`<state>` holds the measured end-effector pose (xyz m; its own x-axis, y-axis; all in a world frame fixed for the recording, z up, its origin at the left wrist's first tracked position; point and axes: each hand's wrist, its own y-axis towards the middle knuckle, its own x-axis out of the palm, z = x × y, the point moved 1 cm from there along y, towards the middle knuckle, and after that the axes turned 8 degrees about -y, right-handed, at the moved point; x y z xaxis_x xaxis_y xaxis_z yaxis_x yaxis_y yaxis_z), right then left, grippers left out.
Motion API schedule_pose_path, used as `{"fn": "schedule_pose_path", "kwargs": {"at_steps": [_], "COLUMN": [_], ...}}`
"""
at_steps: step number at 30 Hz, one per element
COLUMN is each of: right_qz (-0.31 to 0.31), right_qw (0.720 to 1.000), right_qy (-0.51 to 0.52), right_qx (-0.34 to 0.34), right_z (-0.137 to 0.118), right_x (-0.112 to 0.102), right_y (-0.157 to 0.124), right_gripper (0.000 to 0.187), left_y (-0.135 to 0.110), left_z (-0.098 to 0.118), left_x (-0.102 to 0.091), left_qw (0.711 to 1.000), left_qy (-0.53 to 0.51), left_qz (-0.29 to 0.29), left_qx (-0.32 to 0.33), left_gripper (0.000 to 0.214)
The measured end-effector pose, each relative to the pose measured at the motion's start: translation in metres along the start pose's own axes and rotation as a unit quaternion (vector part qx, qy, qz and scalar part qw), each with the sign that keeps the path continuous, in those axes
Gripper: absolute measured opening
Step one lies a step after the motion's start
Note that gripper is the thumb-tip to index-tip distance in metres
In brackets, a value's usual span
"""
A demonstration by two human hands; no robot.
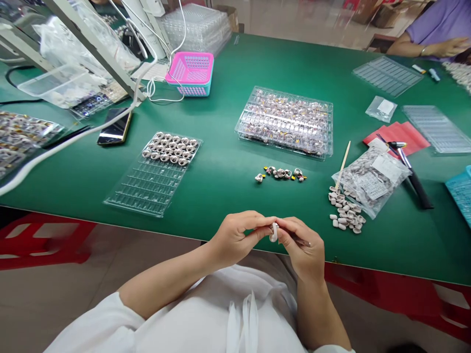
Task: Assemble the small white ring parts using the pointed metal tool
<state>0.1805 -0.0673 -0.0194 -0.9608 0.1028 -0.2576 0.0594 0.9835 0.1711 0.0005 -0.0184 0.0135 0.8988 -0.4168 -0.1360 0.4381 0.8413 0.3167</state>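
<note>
A green table (pixel 228 181) is seen filling most of the view, with its near edge just under the hands. A stack of clear trays (pixel 285 121), packed with small parts, is set at twelve o'clock from the hands, well apart from them. A single clear tray (pixel 154 174) is laid at ten o'clock, and only its far rows are filled. A plastic bag (pixel 371 179) of pale pieces is found at two o'clock, with a thin wooden stick (pixel 343 164) lying against its left side. A pink basket (pixel 190 73) is placed far off at eleven o'clock. The left hand (pixel 235 238) and the right hand (pixel 303 250) are brought together over the table's near edge, fingertips meeting. A heap of loose pale pieces (pixel 346 215) is spilled just below the bag, near the right hand at two o'clock. A short row of small parts (pixel 281 174) is lined up at twelve o'clock, between the hands and the stack. A small white piece (pixel 274 231) is pinched between the thumbs and fingertips of both hands, and is held just above the table's edge.
</note>
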Motion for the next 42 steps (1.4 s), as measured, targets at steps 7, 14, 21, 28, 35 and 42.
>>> {"fn": "schedule_pose_path", "kwargs": {"at_steps": [7,14,21,28,35,42], "right_qz": [-0.044,-0.014,0.029,0.017,-0.047,-0.103], "right_qw": [0.998,0.99,0.981,0.975,0.958,0.937], "right_qy": [-0.041,-0.077,-0.093,-0.114,-0.18,-0.235], "right_qx": [-0.025,-0.115,-0.165,-0.19,-0.219,-0.239], "right_z": [-0.005,-0.014,-0.021,-0.015,-0.021,-0.02], "right_x": [-0.004,-0.003,0.003,0.001,-0.004,-0.009], "right_y": [0.002,0.004,0.005,0.003,0.009,0.008], "right_gripper": [0.023,0.03,0.027,0.03,0.035,0.051], "left_y": [-0.006,-0.005,-0.007,0.002,0.007,0.007], "left_z": [-0.002,-0.001,0.003,0.006,-0.003,-0.001], "left_x": [0.002,-0.002,-0.002,-0.008,-0.01,-0.002], "left_qw": [0.998,0.995,0.957,0.885,0.841,0.829], "left_qy": [-0.049,-0.09,-0.233,-0.33,-0.374,-0.391], "left_qz": [0.029,0.014,0.047,0.006,-0.023,-0.023], "left_qx": [-0.02,-0.031,-0.168,-0.328,-0.39,-0.4], "left_gripper": [0.015,0.013,0.018,0.022,0.024,0.034]}}
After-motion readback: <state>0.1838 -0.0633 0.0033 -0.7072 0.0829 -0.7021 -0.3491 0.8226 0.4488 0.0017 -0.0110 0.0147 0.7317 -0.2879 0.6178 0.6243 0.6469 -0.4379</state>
